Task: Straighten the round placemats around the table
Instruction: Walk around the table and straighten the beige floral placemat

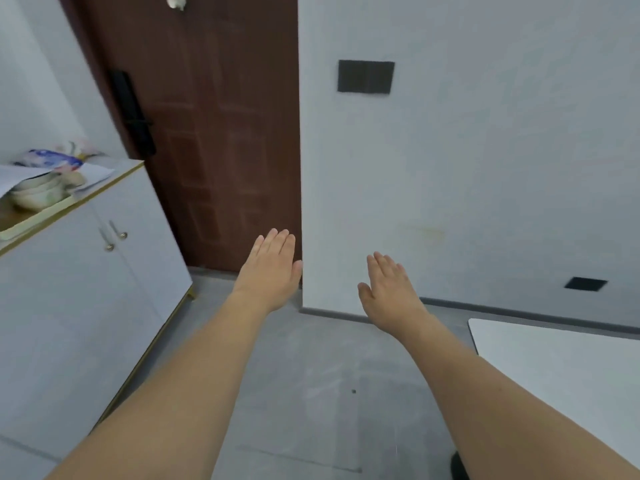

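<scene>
No round placemat is in view. A corner of a white table (568, 372) shows at the lower right, bare where I can see it. My left hand (270, 270) is stretched out flat in front of me over the grey floor, holding nothing. My right hand (389, 294) is also held out flat and empty, a little lower and to the right, left of the table corner. Both hands hang in the air and touch nothing.
A white cabinet (79, 278) with stacked bowls (36, 194) and papers on top stands at the left. A brown door (207, 133) is straight ahead, with a white wall (485, 168) to its right. Grey floor (311, 393) lies between cabinet and table.
</scene>
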